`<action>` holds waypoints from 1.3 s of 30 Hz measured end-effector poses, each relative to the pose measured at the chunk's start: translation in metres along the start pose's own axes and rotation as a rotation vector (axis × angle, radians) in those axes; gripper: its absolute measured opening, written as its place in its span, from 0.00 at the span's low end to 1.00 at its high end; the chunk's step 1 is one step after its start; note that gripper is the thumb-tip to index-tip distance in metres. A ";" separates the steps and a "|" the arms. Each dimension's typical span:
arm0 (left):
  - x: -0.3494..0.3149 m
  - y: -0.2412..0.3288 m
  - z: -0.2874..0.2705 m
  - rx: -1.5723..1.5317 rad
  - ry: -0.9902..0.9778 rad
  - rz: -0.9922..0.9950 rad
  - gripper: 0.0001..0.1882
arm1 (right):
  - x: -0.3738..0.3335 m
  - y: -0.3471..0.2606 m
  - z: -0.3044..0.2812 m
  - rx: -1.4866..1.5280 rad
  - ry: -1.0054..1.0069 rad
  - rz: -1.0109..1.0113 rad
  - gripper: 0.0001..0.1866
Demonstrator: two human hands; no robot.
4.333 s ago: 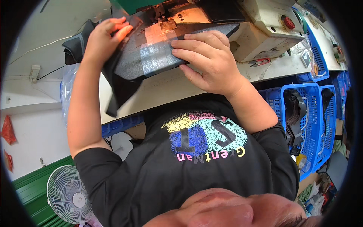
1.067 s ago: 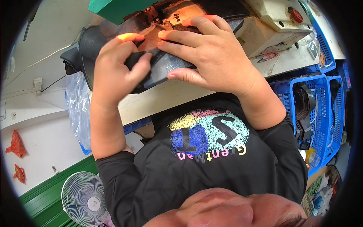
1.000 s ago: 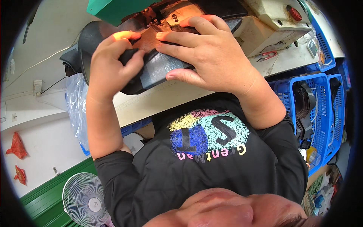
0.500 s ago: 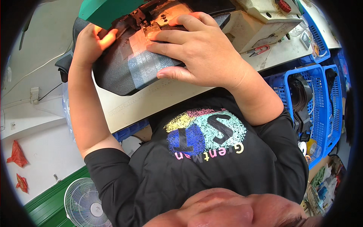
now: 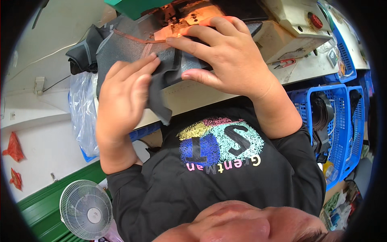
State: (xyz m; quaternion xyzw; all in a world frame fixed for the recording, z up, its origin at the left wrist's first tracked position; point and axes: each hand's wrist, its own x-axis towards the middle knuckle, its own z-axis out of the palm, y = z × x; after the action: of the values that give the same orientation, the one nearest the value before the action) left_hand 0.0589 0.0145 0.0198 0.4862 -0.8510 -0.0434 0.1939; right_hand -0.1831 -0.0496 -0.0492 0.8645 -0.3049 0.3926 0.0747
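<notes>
With fingers spread, the right hand (image 5: pixel 227 56) is resting on a grey sheet (image 5: pixel 123 48) lying at a sewing machine (image 5: pixel 137 7); the blurred left hand (image 5: pixel 124 94) is reaching over it, any pinch unclear.

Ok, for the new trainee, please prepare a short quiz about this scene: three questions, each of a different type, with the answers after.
1. True or false: the snips lie on the table.
2. Choose: the fan is (a) green, (b) white, (c) black.
3. Short answer: which hand is nearer to the lower end of the dark strip?

Key:
1. True.
2. (b).
3. The left hand.
</notes>
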 end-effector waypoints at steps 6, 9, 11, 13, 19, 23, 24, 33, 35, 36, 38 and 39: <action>0.005 0.021 0.041 0.695 0.146 0.041 0.23 | 0.001 0.001 -0.007 0.046 -0.105 -0.034 0.26; 0.012 0.023 0.041 0.612 0.141 -0.031 0.24 | 0.001 0.001 -0.008 0.044 -0.125 -0.033 0.28; 0.018 0.023 0.037 0.569 0.124 -0.041 0.22 | 0.002 0.001 -0.009 0.044 -0.132 -0.034 0.28; 0.024 0.019 0.034 0.501 0.108 -0.008 0.23 | 0.002 0.001 -0.010 0.044 -0.138 -0.031 0.28; 0.033 0.001 0.026 0.515 0.095 0.154 0.25 | 0.003 0.000 -0.009 0.050 -0.117 -0.013 0.27; 0.035 0.000 0.023 0.507 0.077 0.182 0.25 | 0.002 0.000 -0.007 0.084 -0.096 -0.006 0.28; 0.036 0.001 0.023 0.516 0.081 0.184 0.25 | 0.002 0.000 -0.007 0.087 -0.084 -0.008 0.27; 0.047 0.002 0.029 0.509 0.122 0.201 0.21 | -0.003 0.005 -0.003 0.067 -0.064 -0.011 0.27; 0.050 0.001 0.029 0.495 0.128 0.183 0.19 | -0.004 0.004 -0.002 0.064 -0.059 -0.001 0.26; 0.053 -0.001 0.028 0.472 0.157 0.196 0.16 | -0.004 0.004 -0.002 0.064 -0.060 0.001 0.26; 0.058 -0.007 0.029 0.446 0.182 0.217 0.13 | -0.005 0.004 -0.001 0.070 -0.050 0.009 0.26; 0.059 -0.011 0.030 0.471 0.168 0.192 0.11 | -0.006 0.004 -0.001 0.078 -0.043 0.008 0.26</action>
State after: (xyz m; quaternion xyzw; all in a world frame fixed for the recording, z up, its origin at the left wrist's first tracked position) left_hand 0.0298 -0.0447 0.0068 0.4369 -0.8607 0.2151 0.1484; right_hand -0.1890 -0.0497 -0.0534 0.8737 -0.2945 0.3859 0.0328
